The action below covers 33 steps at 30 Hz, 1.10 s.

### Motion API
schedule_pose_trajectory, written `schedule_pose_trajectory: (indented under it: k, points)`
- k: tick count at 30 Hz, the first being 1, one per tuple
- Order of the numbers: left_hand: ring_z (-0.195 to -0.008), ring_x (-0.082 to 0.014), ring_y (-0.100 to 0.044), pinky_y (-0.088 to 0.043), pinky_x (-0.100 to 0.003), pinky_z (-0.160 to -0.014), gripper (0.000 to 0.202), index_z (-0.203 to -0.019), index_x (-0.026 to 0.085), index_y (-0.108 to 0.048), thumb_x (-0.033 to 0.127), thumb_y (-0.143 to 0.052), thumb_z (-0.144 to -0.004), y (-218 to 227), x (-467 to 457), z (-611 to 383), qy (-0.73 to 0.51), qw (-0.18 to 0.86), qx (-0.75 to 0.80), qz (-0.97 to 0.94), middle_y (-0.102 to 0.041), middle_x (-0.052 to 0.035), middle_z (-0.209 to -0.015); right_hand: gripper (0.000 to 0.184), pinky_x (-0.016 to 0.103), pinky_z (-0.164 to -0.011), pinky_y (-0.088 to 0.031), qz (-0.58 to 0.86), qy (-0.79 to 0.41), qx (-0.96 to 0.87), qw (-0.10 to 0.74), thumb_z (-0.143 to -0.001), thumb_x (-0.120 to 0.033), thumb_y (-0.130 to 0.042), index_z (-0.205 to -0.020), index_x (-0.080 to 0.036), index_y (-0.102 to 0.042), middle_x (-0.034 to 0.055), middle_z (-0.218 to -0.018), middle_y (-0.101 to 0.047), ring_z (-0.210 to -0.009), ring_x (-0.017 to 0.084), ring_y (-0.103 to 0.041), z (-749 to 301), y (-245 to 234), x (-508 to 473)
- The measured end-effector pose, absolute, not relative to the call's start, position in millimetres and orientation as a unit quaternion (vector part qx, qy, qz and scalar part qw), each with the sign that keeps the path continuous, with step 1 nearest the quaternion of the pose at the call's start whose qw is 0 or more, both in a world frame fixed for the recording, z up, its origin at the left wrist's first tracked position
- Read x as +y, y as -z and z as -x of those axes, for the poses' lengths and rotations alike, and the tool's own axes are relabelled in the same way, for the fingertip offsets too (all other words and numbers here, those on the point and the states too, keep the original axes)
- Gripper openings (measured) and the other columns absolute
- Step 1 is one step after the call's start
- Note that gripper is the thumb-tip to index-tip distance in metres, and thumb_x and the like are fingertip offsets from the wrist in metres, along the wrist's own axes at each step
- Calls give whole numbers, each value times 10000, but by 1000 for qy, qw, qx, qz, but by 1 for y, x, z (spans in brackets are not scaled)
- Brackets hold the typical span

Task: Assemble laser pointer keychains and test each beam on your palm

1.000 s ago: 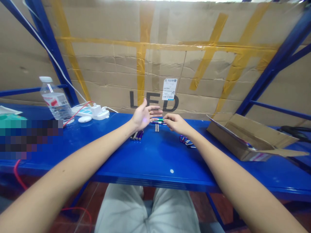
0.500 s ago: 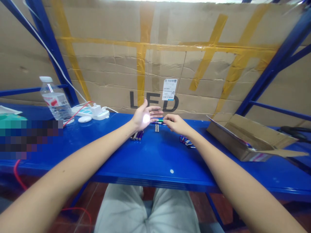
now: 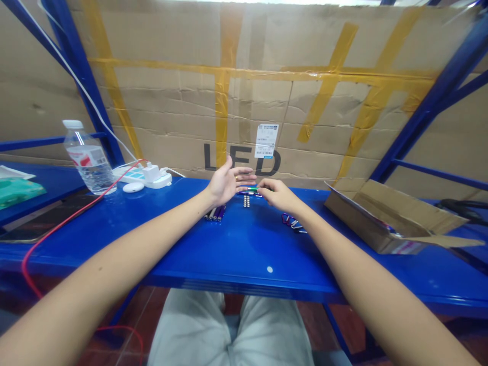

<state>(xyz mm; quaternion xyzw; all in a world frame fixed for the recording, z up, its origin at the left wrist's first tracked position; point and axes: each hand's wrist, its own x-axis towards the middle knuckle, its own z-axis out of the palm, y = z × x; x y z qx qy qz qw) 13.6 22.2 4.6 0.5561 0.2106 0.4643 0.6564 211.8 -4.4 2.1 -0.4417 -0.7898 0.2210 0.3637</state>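
My left hand (image 3: pixel 223 184) is held up above the table with its fingers stretched and the palm turned toward my right hand; it holds nothing. My right hand (image 3: pixel 279 195) pinches a small green flashlight (image 3: pixel 252 189) whose front end points at the left palm. No light spot shows on that palm. Below the flashlight lie a blue slim tube (image 3: pixel 248 193) and a short double row of small silver cylinders (image 3: pixel 246 202). Several purple and silver tubes (image 3: pixel 215 214) lie below my left wrist. Near my right forearm lie several carabiner clips (image 3: pixel 292 221), partly hidden by it.
An open cardboard box (image 3: pixel 358 221) stands on the right of the blue table (image 3: pixel 236 254). On the left are a water bottle (image 3: pixel 89 160), a white power strip (image 3: pixel 143 176), a red cable (image 3: pixel 57 231) and a dark flat phone-like object (image 3: pixel 46 221). A large taped carton (image 3: pixel 183 112) stands behind.
The bright light spot on my left palm has gone out. Both hands have stayed almost in place, with the green flashlight still in my right hand.
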Motion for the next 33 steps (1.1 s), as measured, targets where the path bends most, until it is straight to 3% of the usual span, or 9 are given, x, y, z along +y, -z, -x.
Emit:
schedule_pose_trajectory:
  k: [16,33]
  points:
    - [-1188,-337,-615,-492,-432,-960,795,-1121,118,-674,789,-337,-860,-4,22,-13,-461,654,212,-562,-693,-204,-1194,198,293,-588,-369,442,-220,-765,415,-799,-363,-536,-709,-188,-562,-19,-553,-500,-581,147,-458,-214,-5,-3]
    - [-1137,-326,-635,-502,-432,-928,756,-1070,134,-684,793,-389,-844,-3,25,-15,-462,642,211,-574,-709,-191,-1142,227,279,-556,-345,434,-222,-776,399,-803,-379,-535,-683,-187,-546,-23,-540,-493,-557,131,-432,-214,-4,-1]
